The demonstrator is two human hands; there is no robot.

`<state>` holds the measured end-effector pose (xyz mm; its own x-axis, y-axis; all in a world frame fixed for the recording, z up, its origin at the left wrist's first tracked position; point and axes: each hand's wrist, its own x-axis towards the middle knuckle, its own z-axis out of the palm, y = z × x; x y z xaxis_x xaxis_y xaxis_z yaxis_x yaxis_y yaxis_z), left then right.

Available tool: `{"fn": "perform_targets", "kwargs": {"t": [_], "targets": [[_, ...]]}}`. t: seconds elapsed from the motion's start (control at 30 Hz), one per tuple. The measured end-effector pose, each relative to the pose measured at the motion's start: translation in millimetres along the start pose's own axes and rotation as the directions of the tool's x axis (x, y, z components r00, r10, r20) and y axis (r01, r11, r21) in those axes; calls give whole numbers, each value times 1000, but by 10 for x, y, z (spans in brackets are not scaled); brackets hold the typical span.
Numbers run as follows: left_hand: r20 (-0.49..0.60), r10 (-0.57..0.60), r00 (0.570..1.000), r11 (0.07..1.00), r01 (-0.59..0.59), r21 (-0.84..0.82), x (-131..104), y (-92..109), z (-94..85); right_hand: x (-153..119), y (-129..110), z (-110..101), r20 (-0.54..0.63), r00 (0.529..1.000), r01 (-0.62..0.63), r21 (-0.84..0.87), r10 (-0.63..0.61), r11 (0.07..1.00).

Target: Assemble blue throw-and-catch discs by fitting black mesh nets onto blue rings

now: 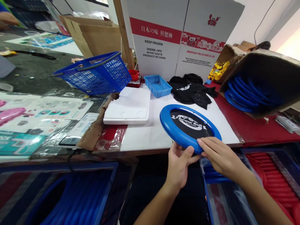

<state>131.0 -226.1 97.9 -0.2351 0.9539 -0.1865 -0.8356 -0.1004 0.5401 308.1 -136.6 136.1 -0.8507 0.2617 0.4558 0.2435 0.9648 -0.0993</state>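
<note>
Throw Ball disc [190,126], its printed black mesh set within a blue ring [174,131], sits tilted above the near edge of the white board [140,137]. The left hand [179,165] pinches the near rim from below; the right hand [221,156] grips it farther right, fingers close together. Mesh and ring look only partly joined, judging by the far-side gap; black cloth pieces [197,90] lie beyond, blue rings [243,93] in a carton [276,65]

Right wall [289,43]: washed in warm light.
Right-hand carton [277,70]: interior steeped in shadow.
Printed sheets [51,123]: blurred, stretched toward left edge.
</note>
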Motion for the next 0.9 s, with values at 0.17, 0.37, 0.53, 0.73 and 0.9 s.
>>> {"fn": "perform_targets", "kwargs": {"t": [0.17, 0.37, 0.53, 0.73, 0.9], "targets": [[-181, -100, 979, 995, 97, -24, 59, -175, -258, -199, -83, 442, 17, 1000, 22, -169, -19, 985], [-346, -160, 925, 965, 221, 142, -103, -420, -751, -757, -271, 982, 17, 996, -86, -59, 87, 995], [-469, -144, 872, 945, 262, 197, -309, -533, -1131, -1140, -418, 1404, -326, 523, -703, 356, 787, 615], [-531, -33, 847, 966, 163, 200, -416, -653, -1431, -1250, -385, 1616, 308, -171, -140, 933, 936, -333], [-496, -12, 868, 955, 157, 251, -371, -614, -1551, -1239, -332, 1535, 368, -104, -62, 925, 924, -375]]}}
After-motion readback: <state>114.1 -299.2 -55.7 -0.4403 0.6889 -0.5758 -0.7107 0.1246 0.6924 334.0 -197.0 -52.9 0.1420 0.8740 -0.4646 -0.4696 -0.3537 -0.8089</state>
